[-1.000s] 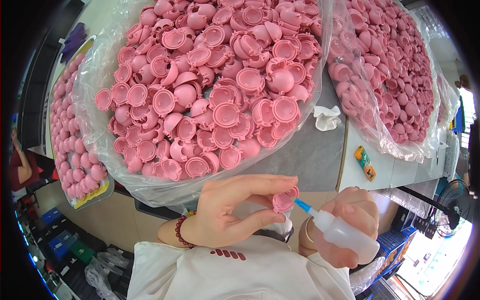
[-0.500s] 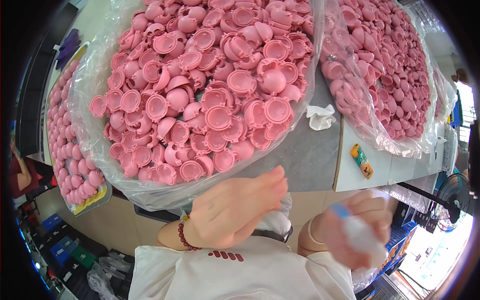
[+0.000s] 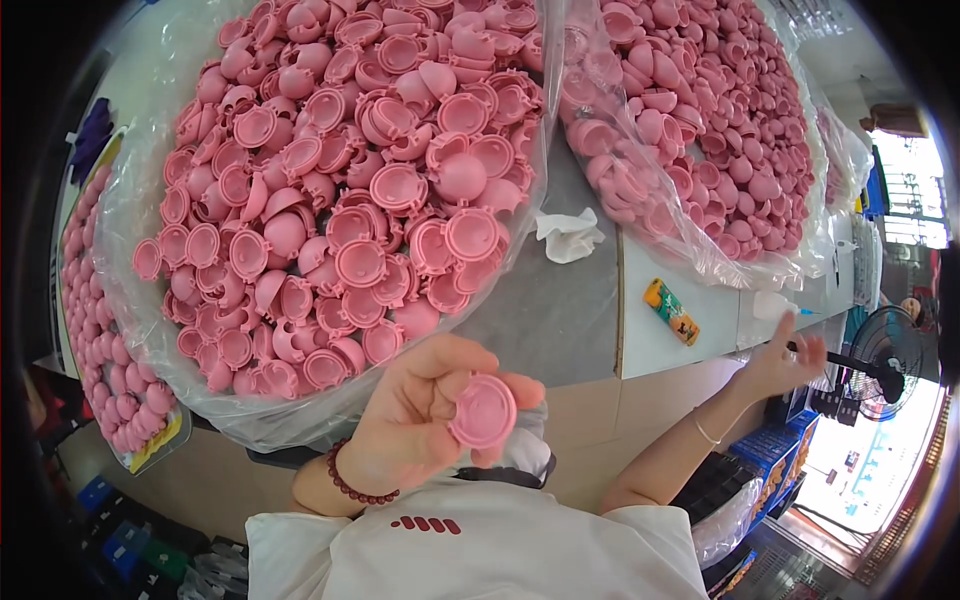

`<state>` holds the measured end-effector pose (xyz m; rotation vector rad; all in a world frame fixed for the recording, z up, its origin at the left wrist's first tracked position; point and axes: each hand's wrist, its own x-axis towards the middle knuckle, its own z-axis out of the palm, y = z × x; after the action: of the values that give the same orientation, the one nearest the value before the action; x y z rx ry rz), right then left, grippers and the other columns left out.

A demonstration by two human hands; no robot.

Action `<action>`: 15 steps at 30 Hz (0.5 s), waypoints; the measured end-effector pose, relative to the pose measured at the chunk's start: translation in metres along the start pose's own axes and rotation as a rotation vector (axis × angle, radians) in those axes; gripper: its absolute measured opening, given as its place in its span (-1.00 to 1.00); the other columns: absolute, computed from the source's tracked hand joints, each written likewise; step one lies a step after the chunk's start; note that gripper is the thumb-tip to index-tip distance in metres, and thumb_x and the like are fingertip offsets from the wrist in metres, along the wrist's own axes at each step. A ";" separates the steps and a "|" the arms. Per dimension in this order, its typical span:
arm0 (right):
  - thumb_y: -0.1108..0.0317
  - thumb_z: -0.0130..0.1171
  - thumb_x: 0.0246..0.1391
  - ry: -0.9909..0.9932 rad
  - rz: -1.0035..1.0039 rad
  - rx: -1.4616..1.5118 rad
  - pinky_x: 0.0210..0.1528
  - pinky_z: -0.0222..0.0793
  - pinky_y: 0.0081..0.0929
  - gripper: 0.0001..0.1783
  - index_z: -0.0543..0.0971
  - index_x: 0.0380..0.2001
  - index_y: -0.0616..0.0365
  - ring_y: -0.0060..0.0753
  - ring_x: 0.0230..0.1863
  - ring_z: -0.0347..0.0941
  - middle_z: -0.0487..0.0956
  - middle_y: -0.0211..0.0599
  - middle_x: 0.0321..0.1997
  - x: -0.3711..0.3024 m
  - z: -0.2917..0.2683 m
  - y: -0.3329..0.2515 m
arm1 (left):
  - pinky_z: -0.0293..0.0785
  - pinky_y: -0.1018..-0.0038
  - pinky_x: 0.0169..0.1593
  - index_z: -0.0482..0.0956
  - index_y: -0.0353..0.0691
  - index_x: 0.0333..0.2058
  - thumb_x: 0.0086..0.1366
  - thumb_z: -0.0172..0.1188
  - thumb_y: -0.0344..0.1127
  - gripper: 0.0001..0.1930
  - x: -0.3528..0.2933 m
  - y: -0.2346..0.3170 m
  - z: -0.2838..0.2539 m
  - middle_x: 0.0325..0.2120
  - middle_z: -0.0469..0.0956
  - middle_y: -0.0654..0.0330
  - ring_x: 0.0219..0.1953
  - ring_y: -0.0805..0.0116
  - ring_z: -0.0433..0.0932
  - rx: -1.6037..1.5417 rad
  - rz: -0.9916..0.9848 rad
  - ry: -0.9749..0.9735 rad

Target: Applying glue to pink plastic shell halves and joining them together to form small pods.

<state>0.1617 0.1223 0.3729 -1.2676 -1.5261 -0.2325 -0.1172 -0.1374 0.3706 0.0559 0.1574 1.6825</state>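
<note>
A round pink plastic half-shell (image 3: 484,411) is pinched in the fingers of my left hand (image 3: 412,408), its hollow rimmed side facing up. The hand is in front of the near edge of a large clear plastic bag (image 3: 225,408) heaped with pink half-shells (image 3: 360,263). Out to the right, my right hand (image 3: 785,362) is open, fingers apart, with nothing in it. Just beyond its fingertips a small white squeeze bottle (image 3: 771,304) with a blue tip lies on the tabletop; whether a fingertip touches it I cannot tell.
Crumpled white tissue (image 3: 568,236) and a green-and-orange packet (image 3: 671,312) lie on the grey table (image 3: 560,320). At right is a second bag of pink shells (image 3: 715,140). Pink balls fill a tray (image 3: 160,437) at far left. A black fan (image 3: 885,365) stands at the right.
My right hand has moved right and let go of the white bottle. The left hand has turned, bringing the pink half-shell into sight. The whole view has shifted a little.
</note>
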 end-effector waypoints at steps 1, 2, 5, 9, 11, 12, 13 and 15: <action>0.46 0.21 -0.17 0.041 -0.089 0.071 -0.33 0.27 -0.68 -0.56 0.30 -0.19 0.32 -0.52 -0.43 0.37 0.47 -0.26 -0.39 0.001 -0.002 -0.014 | 0.44 0.57 -0.27 0.24 -0.27 -0.10 -0.06 0.26 -0.42 -0.48 0.000 0.001 0.001 -0.22 0.41 -0.16 -0.21 0.24 0.47 0.002 0.003 0.001; 0.45 0.21 -0.17 0.084 -0.177 0.141 -0.36 0.27 -0.69 -0.60 0.34 -0.23 0.30 -0.55 -0.47 0.36 0.48 -0.28 -0.40 0.002 -0.004 -0.030 | 0.43 0.49 -0.19 0.26 -0.32 -0.09 -0.04 0.21 -0.52 -0.50 0.001 0.001 0.004 -0.16 0.37 -0.16 -0.19 0.22 0.46 0.327 0.116 -0.075; 0.42 0.20 -0.17 -0.450 -0.192 0.205 -0.50 0.22 -0.70 -0.76 0.46 -0.38 0.28 -0.66 -0.54 0.33 0.48 -0.41 -0.54 0.006 0.024 -0.099 | 0.42 0.40 -0.09 0.30 -0.42 -0.12 -0.05 0.16 -0.65 -0.55 0.000 0.002 0.007 -0.11 0.33 -0.16 -0.13 0.19 0.43 0.704 0.246 -0.136; 0.44 0.15 -0.18 -0.950 -0.199 -0.038 -0.52 0.21 -0.72 -0.81 0.51 -0.41 0.28 -0.71 -0.57 0.30 0.48 -0.45 -0.57 0.013 0.054 -0.118 | 0.44 0.46 -0.13 0.36 -0.49 -0.19 -0.07 0.16 -0.67 -0.61 -0.004 0.003 0.010 -0.15 0.37 -0.17 -0.11 0.18 0.42 0.936 0.332 -0.032; 0.45 0.16 -0.19 -0.955 -0.212 0.001 -0.50 0.22 -0.74 -0.80 0.51 -0.42 0.30 -0.71 -0.57 0.30 0.47 -0.46 -0.58 0.019 0.053 -0.115 | 0.41 0.44 -0.10 0.34 -0.46 -0.20 -0.08 0.19 -0.64 -0.60 -0.007 0.005 0.011 -0.16 0.36 -0.22 -0.09 0.15 0.40 0.962 0.307 -0.021; 0.45 0.17 -0.20 -0.956 -0.132 0.083 -0.48 0.22 -0.73 -0.79 0.51 -0.41 0.31 -0.70 -0.55 0.31 0.47 -0.44 -0.56 0.019 0.054 -0.113 | 0.37 0.41 -0.07 0.32 -0.44 -0.21 -0.10 0.22 -0.61 -0.59 -0.009 0.007 0.011 -0.18 0.35 -0.27 -0.07 0.13 0.38 0.990 0.281 -0.008; 0.45 0.18 -0.21 -0.957 -0.051 0.165 -0.47 0.23 -0.73 -0.78 0.51 -0.41 0.31 -0.70 -0.53 0.31 0.48 -0.41 -0.54 0.018 0.056 -0.114 | 0.37 0.41 -0.07 0.32 -0.44 -0.21 -0.10 0.22 -0.61 -0.59 -0.011 0.008 0.010 -0.18 0.35 -0.27 -0.07 0.13 0.38 0.993 0.284 0.003; 0.47 0.16 -0.20 -0.842 -0.027 0.303 -0.45 0.22 -0.73 -0.80 0.50 -0.41 0.31 -0.69 -0.52 0.31 0.47 -0.40 -0.52 0.011 0.046 -0.118 | 0.37 0.40 -0.06 0.32 -0.44 -0.20 -0.08 0.22 -0.60 -0.59 -0.013 0.010 0.009 -0.17 0.35 -0.24 -0.04 0.13 0.36 0.956 0.278 0.029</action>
<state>0.0430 0.1120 0.4171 -1.1484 -2.1750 0.5725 -0.1243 -0.1505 0.3816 0.7953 1.0007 1.7417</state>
